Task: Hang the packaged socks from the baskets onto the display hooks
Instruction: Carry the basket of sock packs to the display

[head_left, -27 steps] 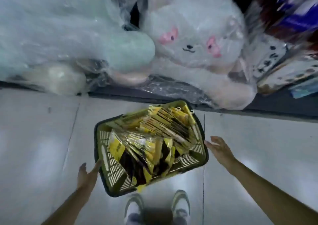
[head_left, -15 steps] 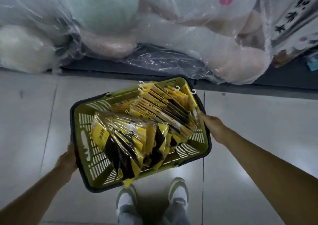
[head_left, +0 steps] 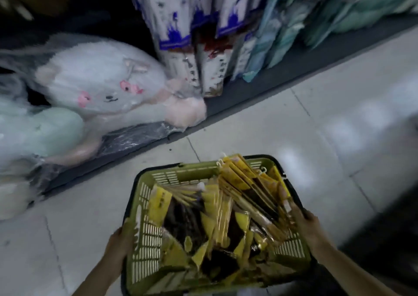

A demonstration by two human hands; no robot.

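Observation:
A green plastic basket [head_left: 147,234] with a dark rim is held up close below me, above the tiled floor. It is full of yellow-and-black packaged socks [head_left: 226,212] with small white hooks at their tops. My left hand [head_left: 117,248] grips the basket's left rim. My right hand [head_left: 307,225] grips the right rim, its fingers curled over the edge beside the packs. No display hooks are in sight.
A low dark shelf runs diagonally across the top. On it lie a white plush toy [head_left: 101,80] and a mint plush [head_left: 38,132], both in clear plastic, next to upright packaged goods [head_left: 192,35]. Pale floor tiles [head_left: 294,126] stretch to the right.
Both hands closed on the basket's sides and lifted it off the floor toward me. My view has swung right, so the plush toys now sit at the left.

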